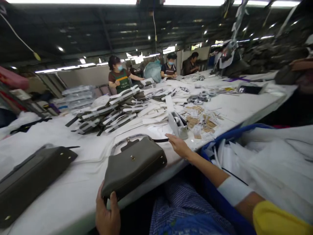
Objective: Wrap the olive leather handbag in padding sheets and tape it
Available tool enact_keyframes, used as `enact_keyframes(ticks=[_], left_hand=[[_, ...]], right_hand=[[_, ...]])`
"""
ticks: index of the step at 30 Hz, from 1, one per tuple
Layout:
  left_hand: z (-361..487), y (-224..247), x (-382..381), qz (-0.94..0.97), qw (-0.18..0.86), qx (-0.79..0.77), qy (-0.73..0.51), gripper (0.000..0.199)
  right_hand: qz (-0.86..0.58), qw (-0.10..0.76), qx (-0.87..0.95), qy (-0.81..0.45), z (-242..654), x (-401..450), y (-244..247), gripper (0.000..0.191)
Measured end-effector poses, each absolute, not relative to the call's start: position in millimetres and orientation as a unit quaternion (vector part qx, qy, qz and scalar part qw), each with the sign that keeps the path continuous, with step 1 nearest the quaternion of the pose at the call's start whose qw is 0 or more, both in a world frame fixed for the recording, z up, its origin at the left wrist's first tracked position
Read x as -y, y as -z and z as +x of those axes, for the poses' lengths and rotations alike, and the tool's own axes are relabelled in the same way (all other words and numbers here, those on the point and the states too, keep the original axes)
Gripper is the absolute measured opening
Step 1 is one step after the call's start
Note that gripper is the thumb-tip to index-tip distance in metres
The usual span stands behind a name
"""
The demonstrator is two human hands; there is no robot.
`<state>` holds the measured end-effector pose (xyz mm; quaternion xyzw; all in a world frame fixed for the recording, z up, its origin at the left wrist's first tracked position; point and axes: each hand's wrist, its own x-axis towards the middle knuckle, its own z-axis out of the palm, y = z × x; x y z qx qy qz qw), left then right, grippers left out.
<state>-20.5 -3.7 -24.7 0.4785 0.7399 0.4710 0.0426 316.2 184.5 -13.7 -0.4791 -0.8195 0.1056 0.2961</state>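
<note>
Olive handbag [134, 163], clasped at seven o'clock by left fingers [99, 199], seemingly for steadiness; right fingers [173, 139] meet strap [160, 140] at two o'clock, grip unclear

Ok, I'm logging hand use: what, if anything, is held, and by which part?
The left hand holds the olive handbag by its near left corner; whether the right hand holds the dark strap cannot be told.
</note>
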Motion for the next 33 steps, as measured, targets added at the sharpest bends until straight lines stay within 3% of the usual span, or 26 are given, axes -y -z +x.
enact_keyframes(ticks=[8, 15, 19, 24, 27, 31, 33], left_hand=[[-24.4, 48.1, 2.4, 0.398, 0.077, -0.782, -0.474, 0.065], [-18.3, 44.0, 2.0, 0.404, 0.075, -0.782, -0.468, 0.067], [-22.4, 49.4, 5.7, 0.392, 0.102, -0.794, -0.454, 0.071], [-37.4, 51.9, 8.9, 0.389, 0.142, -0.789, -0.454, 0.073], [-39.3, 48.0, 12.8, 0.364, 0.163, -0.8, -0.448, 0.073], [-21.2, 54.2, 22.9, 0.293, 0.156, -0.757, -0.563, 0.064], [-8.2, 67.3, 28.9, 0.247, 0.152, -0.709, -0.643, 0.062]], right_hand=[[-0.483, 0.148, 0.855, -0.121, 303.4, -280.9, 30.7, 0.05], [-0.561, 0.142, 0.806, -0.127, 292.1, -321.0, 38.2, 0.047], [-0.548, 0.19, 0.804, -0.129, 296.7, -325.9, 21.8, 0.041], [-0.532, 0.318, 0.777, -0.111, 301.8, -299.5, -2.1, 0.029], [-0.51, 0.392, 0.759, -0.099, 303.3, -252.7, -15.3, 0.035], [-0.441, 0.49, 0.739, -0.138, 305.3, -162.2, -18.7, 0.03], [-0.369, 0.465, 0.778, -0.205, 304.1, -119.7, -5.2, 0.03]])
